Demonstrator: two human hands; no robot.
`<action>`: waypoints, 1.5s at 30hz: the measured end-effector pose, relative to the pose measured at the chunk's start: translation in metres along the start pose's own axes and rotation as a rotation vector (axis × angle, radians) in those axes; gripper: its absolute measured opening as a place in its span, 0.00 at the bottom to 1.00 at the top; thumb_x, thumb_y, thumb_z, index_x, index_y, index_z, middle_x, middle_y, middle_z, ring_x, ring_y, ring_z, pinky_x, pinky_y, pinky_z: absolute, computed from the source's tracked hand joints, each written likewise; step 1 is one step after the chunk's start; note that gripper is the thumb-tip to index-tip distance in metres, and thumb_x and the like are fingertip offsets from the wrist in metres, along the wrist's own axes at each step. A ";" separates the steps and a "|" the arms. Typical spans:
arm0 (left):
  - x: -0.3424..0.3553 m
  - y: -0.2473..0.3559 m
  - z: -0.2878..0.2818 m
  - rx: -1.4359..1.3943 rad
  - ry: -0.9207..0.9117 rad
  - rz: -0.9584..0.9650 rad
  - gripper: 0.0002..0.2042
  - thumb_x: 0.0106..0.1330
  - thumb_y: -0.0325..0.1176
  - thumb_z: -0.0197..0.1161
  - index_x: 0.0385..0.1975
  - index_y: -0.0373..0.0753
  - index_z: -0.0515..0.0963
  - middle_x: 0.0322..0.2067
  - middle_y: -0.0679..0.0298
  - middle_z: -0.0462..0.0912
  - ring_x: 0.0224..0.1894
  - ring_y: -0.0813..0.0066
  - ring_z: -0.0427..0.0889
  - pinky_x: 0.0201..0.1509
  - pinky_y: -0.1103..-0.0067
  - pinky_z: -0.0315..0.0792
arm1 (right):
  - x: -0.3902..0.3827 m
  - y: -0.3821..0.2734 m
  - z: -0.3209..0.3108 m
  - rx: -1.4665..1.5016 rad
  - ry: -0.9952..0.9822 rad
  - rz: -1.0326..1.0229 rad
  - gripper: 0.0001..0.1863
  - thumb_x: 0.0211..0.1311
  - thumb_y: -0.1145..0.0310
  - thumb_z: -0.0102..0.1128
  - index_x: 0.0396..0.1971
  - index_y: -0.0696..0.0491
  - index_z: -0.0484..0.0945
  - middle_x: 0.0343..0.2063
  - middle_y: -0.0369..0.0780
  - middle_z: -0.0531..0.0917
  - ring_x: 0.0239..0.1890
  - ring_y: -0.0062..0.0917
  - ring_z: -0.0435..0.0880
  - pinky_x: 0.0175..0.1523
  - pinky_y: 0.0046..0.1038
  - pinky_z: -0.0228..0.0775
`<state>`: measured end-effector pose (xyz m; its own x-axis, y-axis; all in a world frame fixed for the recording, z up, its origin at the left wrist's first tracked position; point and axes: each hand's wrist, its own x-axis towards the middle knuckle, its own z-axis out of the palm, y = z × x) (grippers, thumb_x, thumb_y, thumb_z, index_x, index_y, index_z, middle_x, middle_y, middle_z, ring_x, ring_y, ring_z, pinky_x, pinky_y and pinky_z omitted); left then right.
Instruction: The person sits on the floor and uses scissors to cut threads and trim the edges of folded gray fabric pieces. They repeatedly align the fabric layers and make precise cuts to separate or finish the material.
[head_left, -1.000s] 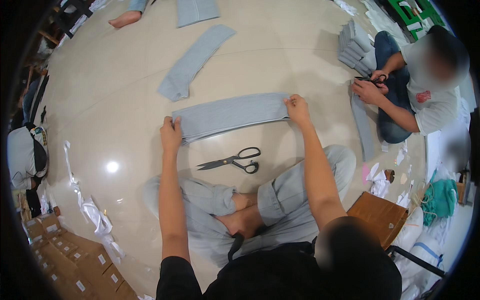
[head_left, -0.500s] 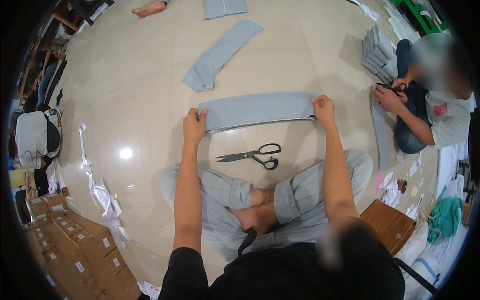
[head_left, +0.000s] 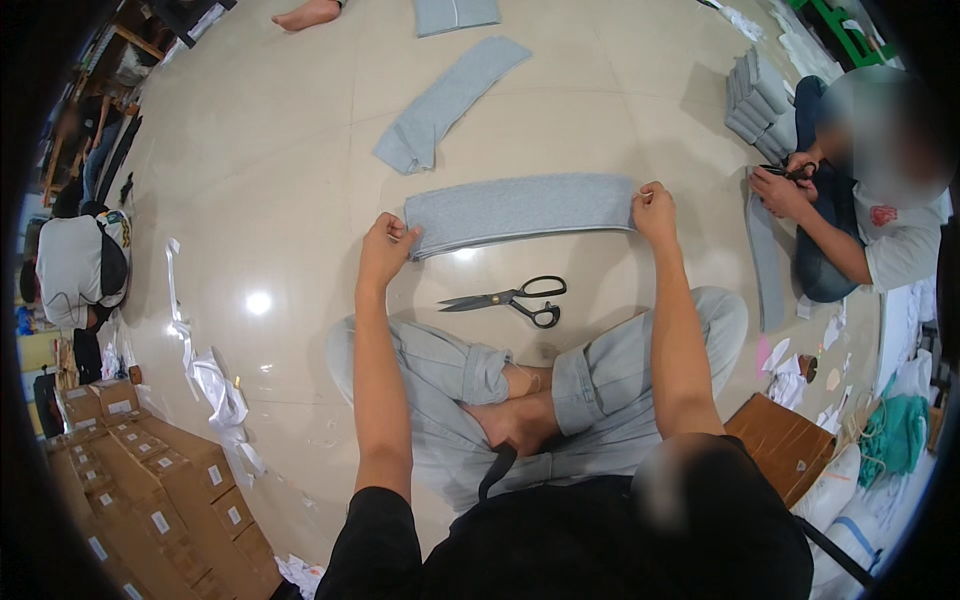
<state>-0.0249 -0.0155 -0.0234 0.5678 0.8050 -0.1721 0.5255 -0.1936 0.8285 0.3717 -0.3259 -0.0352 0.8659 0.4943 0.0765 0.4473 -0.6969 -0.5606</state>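
Observation:
A long folded strip of grey fabric, its layers showing along the near edge, stretches across the floor in front of my crossed legs. At its left end my left hand is closed, fingertips pinching the corner. My right hand is also closed, thumb and finger together at the opposite end. Between the fabric and my legs lies a pair of black scissors, blades pointing left. Beyond the strip rests another grey fabric piece, set diagonally, with a further grey folded piece at the top edge.
To the right a seated person holds dark scissors at a grey strip, beside a stack of folded grey fabric. Cardboard boxes fill the lower left. White scraps lie nearby. A brown board sits lower right.
The view has shifted slightly, so floor items appear a little higher and to the right. Both hands stay at the strip's ends, their fingers slightly repositioned.

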 end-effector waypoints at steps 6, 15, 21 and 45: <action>-0.013 -0.008 -0.008 0.060 -0.179 0.071 0.15 0.55 0.32 0.81 0.36 0.33 0.83 0.31 0.64 0.82 0.31 0.75 0.77 0.39 0.75 0.76 | -0.075 -0.079 0.001 0.094 -0.563 -0.309 0.08 0.62 0.70 0.63 0.40 0.55 0.81 0.41 0.49 0.85 0.48 0.45 0.84 0.52 0.41 0.76; -0.011 0.000 -0.011 0.074 -0.192 0.120 0.10 0.63 0.34 0.75 0.35 0.32 0.88 0.27 0.62 0.87 0.30 0.75 0.80 0.39 0.76 0.76 | -0.159 -0.112 0.009 -0.361 -0.779 -0.759 0.22 0.55 0.66 0.73 0.47 0.58 0.78 0.47 0.48 0.82 0.53 0.44 0.82 0.57 0.44 0.77; -0.005 -0.014 -0.018 -0.017 -0.190 0.088 0.11 0.64 0.35 0.73 0.35 0.32 0.87 0.27 0.58 0.87 0.29 0.72 0.83 0.39 0.73 0.78 | -0.180 -0.126 0.013 -0.376 -0.825 -0.722 0.20 0.56 0.66 0.71 0.46 0.60 0.78 0.41 0.53 0.84 0.47 0.45 0.86 0.50 0.44 0.81; -0.017 -0.005 -0.035 -0.004 -0.073 0.067 0.10 0.61 0.34 0.70 0.28 0.31 0.83 0.26 0.50 0.87 0.28 0.61 0.87 0.37 0.68 0.79 | -0.163 -0.206 0.012 -0.275 -0.566 -0.715 0.36 0.54 0.41 0.75 0.42 0.61 0.78 0.39 0.51 0.84 0.41 0.47 0.86 0.44 0.43 0.78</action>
<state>-0.0597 -0.0084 -0.0062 0.6464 0.7471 -0.1550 0.4824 -0.2427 0.8417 0.1358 -0.2569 0.0577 0.1619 0.9789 -0.1249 0.9286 -0.1940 -0.3162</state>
